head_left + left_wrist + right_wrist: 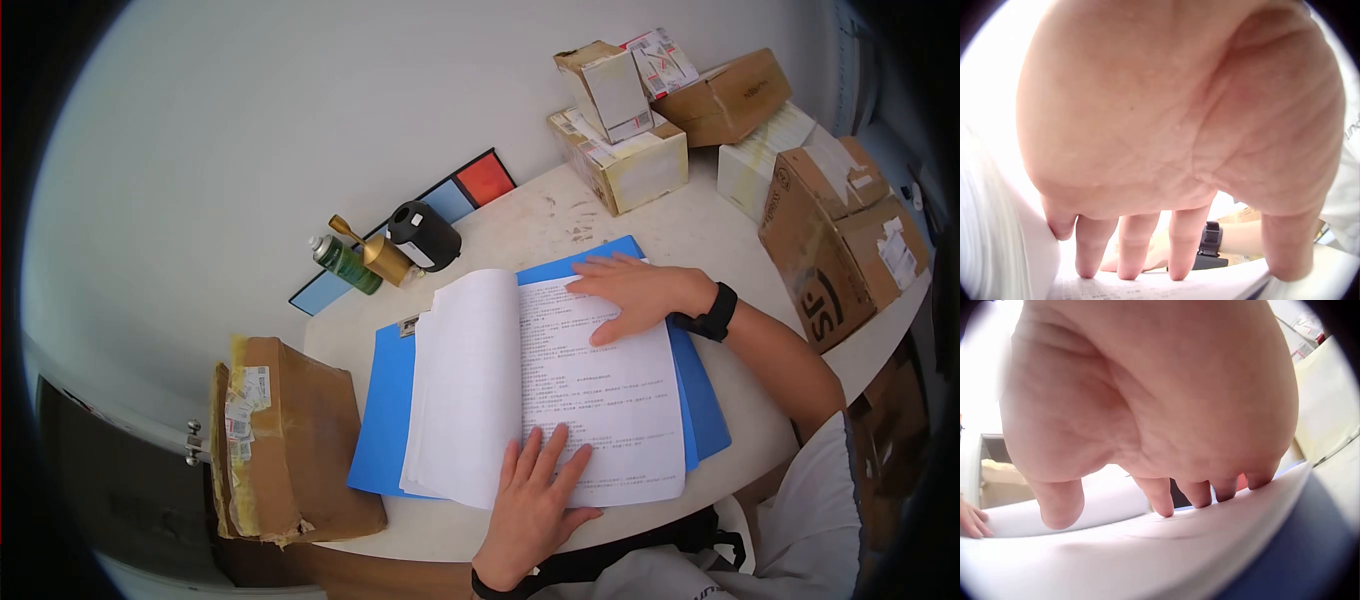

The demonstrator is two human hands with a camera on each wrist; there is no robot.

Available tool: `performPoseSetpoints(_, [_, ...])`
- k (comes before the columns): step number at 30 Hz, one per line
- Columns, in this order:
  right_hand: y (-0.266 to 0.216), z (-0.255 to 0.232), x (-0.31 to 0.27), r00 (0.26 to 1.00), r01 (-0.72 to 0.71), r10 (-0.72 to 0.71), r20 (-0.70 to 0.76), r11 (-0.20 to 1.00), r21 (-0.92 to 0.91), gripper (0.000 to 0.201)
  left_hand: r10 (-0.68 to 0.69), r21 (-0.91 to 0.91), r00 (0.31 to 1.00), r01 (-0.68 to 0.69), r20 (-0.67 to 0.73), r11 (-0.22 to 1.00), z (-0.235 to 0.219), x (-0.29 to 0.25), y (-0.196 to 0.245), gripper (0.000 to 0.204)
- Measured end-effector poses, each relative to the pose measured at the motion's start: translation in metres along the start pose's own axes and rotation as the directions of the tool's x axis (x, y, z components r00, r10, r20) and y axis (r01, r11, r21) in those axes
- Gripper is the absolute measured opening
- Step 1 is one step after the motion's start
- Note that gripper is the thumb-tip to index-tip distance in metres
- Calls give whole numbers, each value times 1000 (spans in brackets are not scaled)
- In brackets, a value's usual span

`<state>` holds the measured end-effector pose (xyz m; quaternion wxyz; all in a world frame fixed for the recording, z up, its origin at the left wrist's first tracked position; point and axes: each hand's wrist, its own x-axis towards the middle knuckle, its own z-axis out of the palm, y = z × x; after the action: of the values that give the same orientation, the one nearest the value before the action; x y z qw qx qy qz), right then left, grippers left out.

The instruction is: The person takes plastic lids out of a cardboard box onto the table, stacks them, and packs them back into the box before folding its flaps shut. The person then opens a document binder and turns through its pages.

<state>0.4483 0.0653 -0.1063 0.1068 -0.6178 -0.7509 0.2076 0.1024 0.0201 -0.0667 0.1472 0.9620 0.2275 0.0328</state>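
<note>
A thick stack of printed paper (610,400) lies in a blue clip folder (375,425) on the table. Its turned-over sheets (465,390) curve up at the left, their blank backs showing. My left hand (530,500) rests with spread fingers on the lower part of the printed page, beside the fold. Across the upper part of that page lies my right hand (640,295), fingers extended and thumb apart. In the left wrist view the fingertips (1129,272) meet the print. The right wrist view has fingertips (1163,509) on the paper near its far edge. Neither hand grips anything.
Behind the folder stand a green spray can (345,265), a gold-coloured holder (385,258) and a black cylinder (425,235). A worn carton (300,430) is at the left edge. Several boxes (640,165) are stacked at the back right, with a large carton (840,245) nearer.
</note>
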Motion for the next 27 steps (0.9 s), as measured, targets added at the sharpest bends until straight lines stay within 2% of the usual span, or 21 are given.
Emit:
performPoseSetpoints(1, [11,-6,0,998,-65,65,-28,998,-11,90,11,-10,1000,-11,9,1000,-2,-2,-1,70])
performPoseSetpoints(2, [12,-13,2,998,-58,58,-30,998,-15,90,7,-6,1000,-7,3,1000,-5,-3,-3,70])
performPoseSetpoints(4, [12,-24,-3,996,-93,87,36,976,195,83,46,-26,998,-45,36,999,-6,-1,-9,69])
performPoseSetpoints(8, [14,-24,-2,996,-90,91,4,973,213,76,93,-6,996,-92,11,996,0,-1,-20,67])
performPoseSetpoints(10, [6,-31,-7,969,-203,239,-57,908,367,79,25,-9,1000,-25,-17,1000,-2,0,-8,65])
performPoseSetpoints(11, [9,-29,-6,969,-203,240,-58,908,368,79,25,-9,1000,-25,-16,1000,0,3,1,65])
performPoseSetpoints(13, [18,-27,-3,956,-146,240,-167,887,437,78,34,7,998,-34,-47,999,3,9,16,64])
performPoseSetpoints(17, [13,-36,-8,949,-191,276,-151,888,419,77,75,-34,997,-75,6,997,3,9,5,62])
performPoseSetpoints(20, [15,-37,-10,937,-203,302,-175,880,430,76,94,-151,995,-91,12,984,3,9,-1,51])
performPoseSetpoints(22, [14,-40,-10,938,-193,297,-177,874,445,75,58,-123,996,-66,-65,990,6,10,0,30])
performPoseSetpoints(26, [14,-44,-9,930,-212,330,-159,840,500,73,34,-174,987,-61,-154,983,6,12,6,16])
performPoseSetpoints(27, [14,-46,-10,914,-235,369,-167,820,522,66,-46,-173,967,2,-252,985,4,11,6,14])
